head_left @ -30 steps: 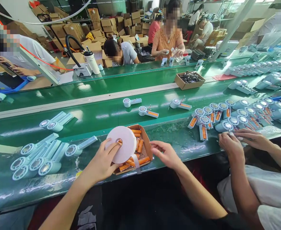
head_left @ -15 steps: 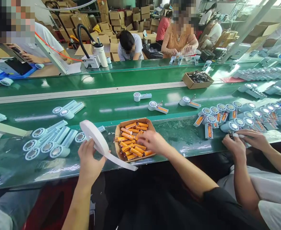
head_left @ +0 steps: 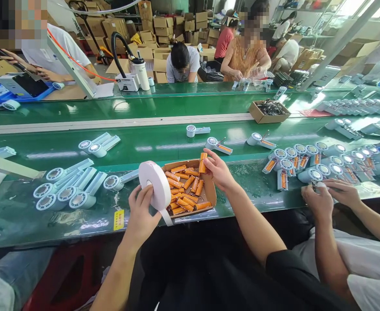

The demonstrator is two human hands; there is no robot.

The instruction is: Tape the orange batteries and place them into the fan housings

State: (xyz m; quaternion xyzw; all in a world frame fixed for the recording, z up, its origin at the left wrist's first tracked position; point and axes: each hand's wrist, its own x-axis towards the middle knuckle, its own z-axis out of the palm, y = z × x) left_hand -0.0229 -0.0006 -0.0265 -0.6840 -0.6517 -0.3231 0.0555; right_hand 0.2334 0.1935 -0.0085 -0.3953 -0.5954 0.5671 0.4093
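Note:
A roll of white tape is gripped in my left hand, its flat side turned partly toward me and a loose strip hanging below. My right hand pinches one orange battery cell upright above the right rear of a cardboard box. Many more orange cells lie jumbled in that box. The roll overlaps the box's left side and hides part of it. Left of the roll, a light-blue fan housing with a long handle lies on the bench.
Several light-blue fan housings lie in a group at left. More housings with orange cells crowd the right, by a co-worker's hands. A green conveyor runs beyond, bearing a few housings and a box of dark parts.
My right hand has come up out of the box with one orange cell. My left hand has moved right, turning the tape roll to show its flat side.

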